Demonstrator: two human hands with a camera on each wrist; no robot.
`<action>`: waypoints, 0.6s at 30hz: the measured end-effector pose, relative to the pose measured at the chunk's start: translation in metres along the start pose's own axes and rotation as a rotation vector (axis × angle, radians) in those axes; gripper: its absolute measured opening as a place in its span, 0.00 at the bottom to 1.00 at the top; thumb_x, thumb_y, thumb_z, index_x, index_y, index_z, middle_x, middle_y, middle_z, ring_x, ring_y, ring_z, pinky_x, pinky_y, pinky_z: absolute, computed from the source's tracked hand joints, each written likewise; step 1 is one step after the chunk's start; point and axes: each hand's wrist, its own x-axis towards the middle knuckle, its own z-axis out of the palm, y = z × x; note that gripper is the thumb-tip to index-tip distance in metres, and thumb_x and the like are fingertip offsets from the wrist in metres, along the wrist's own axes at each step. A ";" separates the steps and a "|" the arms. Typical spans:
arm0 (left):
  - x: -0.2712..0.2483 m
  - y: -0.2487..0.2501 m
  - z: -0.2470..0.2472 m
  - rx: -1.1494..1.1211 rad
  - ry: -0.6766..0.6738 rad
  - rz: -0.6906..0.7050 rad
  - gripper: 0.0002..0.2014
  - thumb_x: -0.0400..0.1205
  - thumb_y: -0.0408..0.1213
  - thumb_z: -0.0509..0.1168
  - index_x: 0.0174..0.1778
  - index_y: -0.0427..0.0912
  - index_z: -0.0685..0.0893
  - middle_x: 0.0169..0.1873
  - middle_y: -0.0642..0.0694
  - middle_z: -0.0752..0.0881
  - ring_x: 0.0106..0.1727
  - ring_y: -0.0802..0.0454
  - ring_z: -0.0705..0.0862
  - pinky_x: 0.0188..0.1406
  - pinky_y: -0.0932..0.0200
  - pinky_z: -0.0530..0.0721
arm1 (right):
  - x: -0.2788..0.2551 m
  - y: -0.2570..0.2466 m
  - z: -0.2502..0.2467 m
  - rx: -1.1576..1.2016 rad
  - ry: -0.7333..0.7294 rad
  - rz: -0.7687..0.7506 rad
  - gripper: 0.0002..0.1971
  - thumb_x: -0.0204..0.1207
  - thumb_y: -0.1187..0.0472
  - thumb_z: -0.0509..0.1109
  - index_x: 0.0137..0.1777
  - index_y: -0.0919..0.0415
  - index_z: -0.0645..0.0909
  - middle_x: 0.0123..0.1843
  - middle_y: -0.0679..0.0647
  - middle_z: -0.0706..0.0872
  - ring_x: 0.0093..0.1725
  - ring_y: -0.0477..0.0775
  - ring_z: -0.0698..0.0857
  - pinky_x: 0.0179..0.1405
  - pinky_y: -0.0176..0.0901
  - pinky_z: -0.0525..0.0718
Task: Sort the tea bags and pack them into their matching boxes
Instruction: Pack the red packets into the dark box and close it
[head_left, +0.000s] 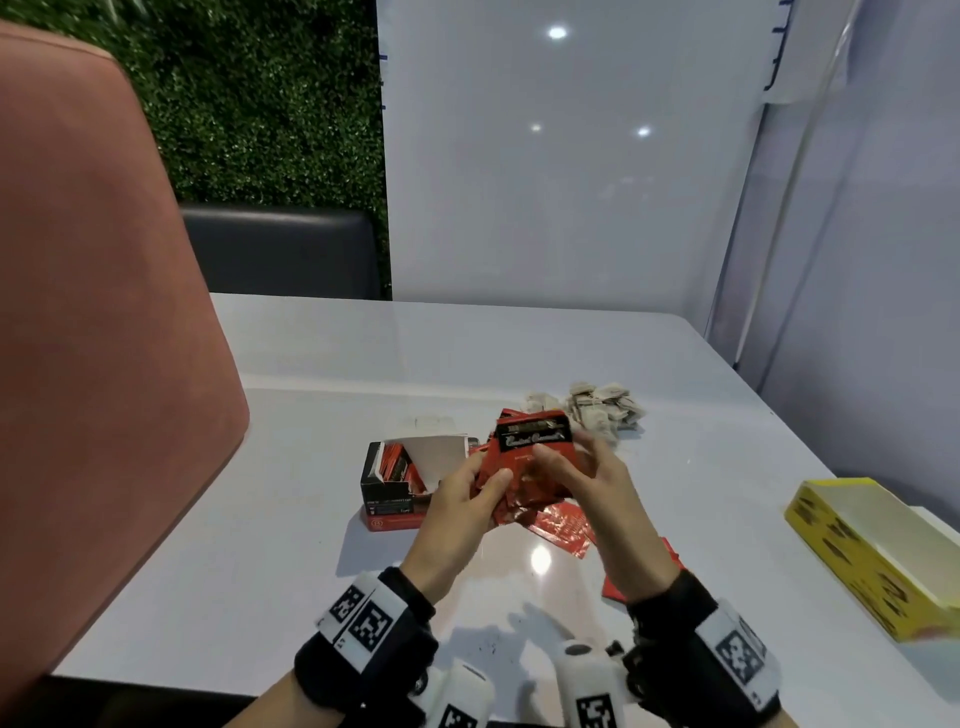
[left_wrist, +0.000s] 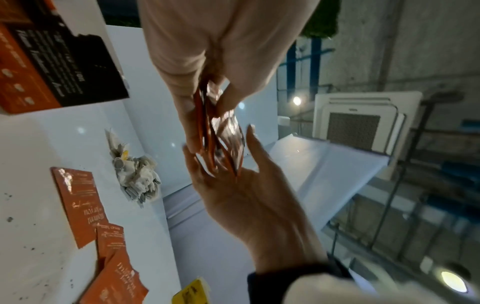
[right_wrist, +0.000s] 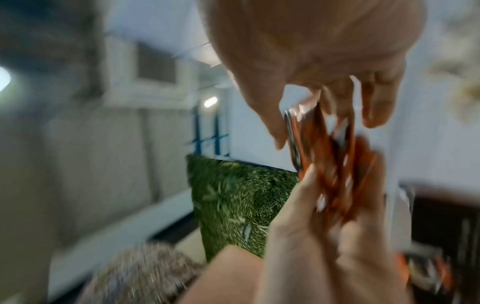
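Note:
Both hands hold a stack of red foil tea bags (head_left: 532, 460) above the table's middle. My left hand (head_left: 493, 483) pinches its lower left edge, thumb on the front. My right hand (head_left: 563, 454) grips the right side, thumb on the front and fingers behind. In the left wrist view the stack (left_wrist: 217, 133) shows edge-on between the fingers. The right wrist view is blurred, with the stack (right_wrist: 327, 164) between thumb and fingers. The open red and black box (head_left: 395, 486) stands just left and holds red bags. Paper tea bags (head_left: 602, 408) are piled behind the hands.
Loose red tea bags (head_left: 563, 527) lie on the white table (head_left: 311, 571) under and right of the hands. An open yellow box (head_left: 878, 556) lies at the right edge. A pink chair back (head_left: 93, 338) rises at the left, and white panels close the back and right.

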 end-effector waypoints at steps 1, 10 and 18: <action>-0.001 -0.001 0.002 0.030 -0.026 0.000 0.11 0.85 0.35 0.59 0.61 0.44 0.81 0.52 0.40 0.88 0.52 0.46 0.88 0.50 0.57 0.86 | 0.000 0.002 0.002 0.101 0.003 0.020 0.20 0.73 0.57 0.73 0.64 0.59 0.79 0.55 0.61 0.89 0.52 0.59 0.89 0.54 0.58 0.87; -0.002 0.000 -0.012 0.127 -0.050 0.063 0.29 0.85 0.33 0.57 0.79 0.59 0.56 0.61 0.56 0.80 0.60 0.61 0.83 0.56 0.63 0.84 | 0.003 0.005 -0.014 0.193 -0.032 0.049 0.14 0.77 0.61 0.67 0.62 0.62 0.80 0.52 0.62 0.90 0.49 0.61 0.90 0.47 0.53 0.89; -0.006 -0.009 0.002 0.075 -0.016 0.005 0.12 0.85 0.42 0.57 0.64 0.47 0.73 0.54 0.43 0.87 0.49 0.49 0.89 0.47 0.50 0.88 | -0.001 0.021 0.006 0.085 -0.068 0.057 0.12 0.79 0.61 0.67 0.61 0.60 0.78 0.55 0.63 0.88 0.50 0.65 0.89 0.44 0.58 0.89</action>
